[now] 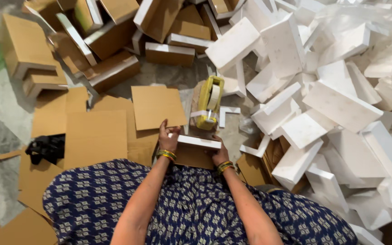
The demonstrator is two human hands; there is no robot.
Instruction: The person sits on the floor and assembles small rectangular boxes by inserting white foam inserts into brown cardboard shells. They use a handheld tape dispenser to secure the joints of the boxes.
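Blue patterned cloth [196, 208] covers the person's lap at the bottom of the view, and both forearms reach out from it to a foam-and-cardboard piece [196, 147] held just past the knees. That piece is the landmark: a white foam slab with brown cardboard wrapped against its underside. The left hand [168, 136] curls around its left end, fingers closed over the top edge, and the right hand [220, 154] clamps its right end, thumb on the foam; it looks braced from 2 sides to keep the cardboard snug.

Just beyond the piece lies a yellow tape dispenser [209, 102], close enough to grab. Left of the piece, flat smooth cardboard sheets [96, 136] lie spread over the floor [1, 113], with a black bundle [46, 149] further left. Right of it rises a loose heap of chalky white foam blocks [336, 104], angular and L-shaped. Far beyond, finished cardboard-wrapped pieces [110, 41] are piled.
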